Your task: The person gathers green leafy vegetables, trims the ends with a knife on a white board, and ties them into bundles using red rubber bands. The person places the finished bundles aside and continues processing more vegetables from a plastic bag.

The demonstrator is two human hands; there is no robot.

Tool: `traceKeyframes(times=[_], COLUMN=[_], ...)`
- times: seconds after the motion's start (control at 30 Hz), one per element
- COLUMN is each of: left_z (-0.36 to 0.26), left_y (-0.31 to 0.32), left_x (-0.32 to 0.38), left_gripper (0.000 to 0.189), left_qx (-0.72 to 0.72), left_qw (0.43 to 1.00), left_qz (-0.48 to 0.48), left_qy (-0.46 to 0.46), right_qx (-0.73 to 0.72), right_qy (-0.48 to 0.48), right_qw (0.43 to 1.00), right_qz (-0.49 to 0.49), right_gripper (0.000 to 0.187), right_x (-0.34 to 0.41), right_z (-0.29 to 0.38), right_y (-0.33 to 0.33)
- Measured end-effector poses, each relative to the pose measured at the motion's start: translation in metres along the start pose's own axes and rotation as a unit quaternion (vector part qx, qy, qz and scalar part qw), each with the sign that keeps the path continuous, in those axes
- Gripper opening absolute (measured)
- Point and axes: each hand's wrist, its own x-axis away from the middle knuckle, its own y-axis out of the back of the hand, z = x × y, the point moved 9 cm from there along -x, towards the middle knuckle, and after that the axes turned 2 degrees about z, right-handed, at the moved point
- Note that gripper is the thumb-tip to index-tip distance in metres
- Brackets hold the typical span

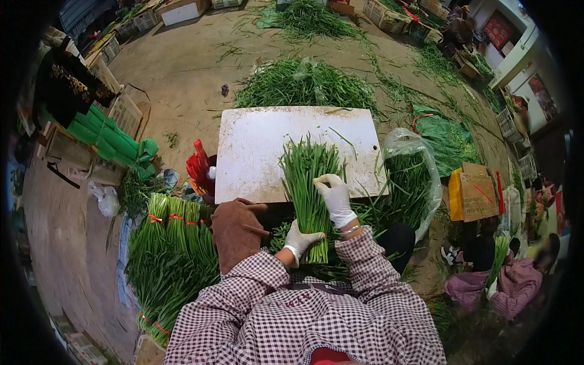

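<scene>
In front of me a bundle of green garlic chives leans with its leaf tips over a white board. My left hand, in a whitish glove, is closed around the lower stems near a red tie. The pale cut ends point toward my body. My right hand, gloved as well, is over the right side of the leaves. Its thumb and fingertips are pinched together, with nothing visible between them. Loose leaf bits lie on the board past the bundle.
Tied chive bundles are stacked at my left, beside a brown cloth-covered knee. Red ties hang by the board. A clear plastic bag holds loose chives at right. Beyond the board lies a chive heap. Another person sits at right.
</scene>
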Motion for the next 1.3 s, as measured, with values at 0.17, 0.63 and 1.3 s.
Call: traceKeyframes(times=[0.17,0.63,1.3], left_z=[0.001,-0.065,-0.099], left_y=[-0.001,0.022,0.029], left_x=[-0.001,-0.002,0.049], left_gripper=[0.056,0.038,0.036], left_qx=[0.03,0.28,0.282], left_qw=[0.999,0.959,0.95], left_qz=[0.023,-0.026,-0.122], left_qy=[-0.005,0.045,0.06], right_qx=[0.161,-0.25,-0.204], right_qy=[-0.1,-0.109,-0.049], right_qw=[0.981,0.962,0.978], right_qz=[-0.033,0.026,0.017], right_gripper=[0.05,0.05,0.063], right_x=[0.024,0.052,0.061], right_z=[-0.089,0.01,0.044], right_y=[0.053,-0.017,0.004])
